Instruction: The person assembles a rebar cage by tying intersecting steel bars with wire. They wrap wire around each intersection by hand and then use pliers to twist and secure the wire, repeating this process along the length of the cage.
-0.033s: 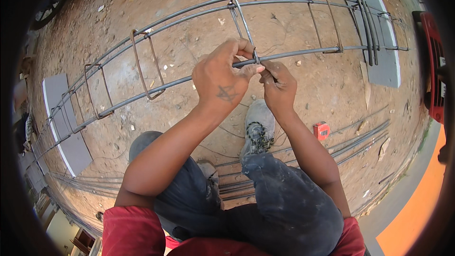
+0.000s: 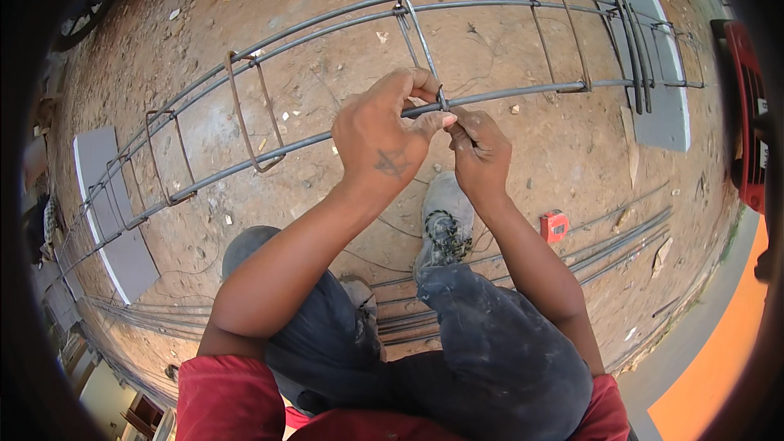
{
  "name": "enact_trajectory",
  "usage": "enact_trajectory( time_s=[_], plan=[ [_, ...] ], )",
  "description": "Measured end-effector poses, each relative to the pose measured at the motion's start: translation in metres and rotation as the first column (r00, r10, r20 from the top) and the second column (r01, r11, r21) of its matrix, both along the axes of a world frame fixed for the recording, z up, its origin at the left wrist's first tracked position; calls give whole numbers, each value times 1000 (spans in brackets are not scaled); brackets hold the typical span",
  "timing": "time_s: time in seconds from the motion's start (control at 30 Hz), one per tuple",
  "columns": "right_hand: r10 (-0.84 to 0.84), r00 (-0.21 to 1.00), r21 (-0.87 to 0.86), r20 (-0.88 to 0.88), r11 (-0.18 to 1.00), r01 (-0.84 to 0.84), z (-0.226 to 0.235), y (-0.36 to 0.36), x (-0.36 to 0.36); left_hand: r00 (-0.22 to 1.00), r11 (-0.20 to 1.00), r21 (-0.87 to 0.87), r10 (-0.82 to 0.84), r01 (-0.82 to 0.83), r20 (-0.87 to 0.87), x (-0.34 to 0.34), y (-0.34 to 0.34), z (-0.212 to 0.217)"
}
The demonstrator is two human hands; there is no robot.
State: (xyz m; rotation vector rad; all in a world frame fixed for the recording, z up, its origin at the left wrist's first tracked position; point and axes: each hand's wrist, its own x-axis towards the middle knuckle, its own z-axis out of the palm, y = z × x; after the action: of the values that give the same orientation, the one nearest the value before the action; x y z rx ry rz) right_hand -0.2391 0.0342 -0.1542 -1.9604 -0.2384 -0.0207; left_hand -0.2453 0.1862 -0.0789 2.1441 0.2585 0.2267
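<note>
Clearly, with left hand (image 2: 382, 135) gripping the steel bar (image 2: 523, 93) and right hand (image 2: 482, 151) fingers pinched on thin wire (image 2: 454, 124), a slip could prick skin.

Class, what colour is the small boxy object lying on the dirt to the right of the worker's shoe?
Red; the small boxy object shows best in the head view.

Single head cam, fisheye, looking steeply down from above the rebar cage (image 2: 327, 135). Close range: cage runs across mid-frame, dirt ground (image 2: 523, 147) beyond it, wearer's knees below it.
</note>
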Motion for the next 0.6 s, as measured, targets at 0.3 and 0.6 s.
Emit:
enact_trajectory(
  time_s=[0.3, 0.6],
  plan=[
    [135, 989, -264, 59, 958, -115, 45, -11, -22, 917, 983, 171, -129, 67, 378, 0, 3, -18],
    [193, 805, -64, -562, 959, -275, 120, -21, -9, 820, 936, 349, -240, 54, 519, -2, 12, -30]
  ],
)
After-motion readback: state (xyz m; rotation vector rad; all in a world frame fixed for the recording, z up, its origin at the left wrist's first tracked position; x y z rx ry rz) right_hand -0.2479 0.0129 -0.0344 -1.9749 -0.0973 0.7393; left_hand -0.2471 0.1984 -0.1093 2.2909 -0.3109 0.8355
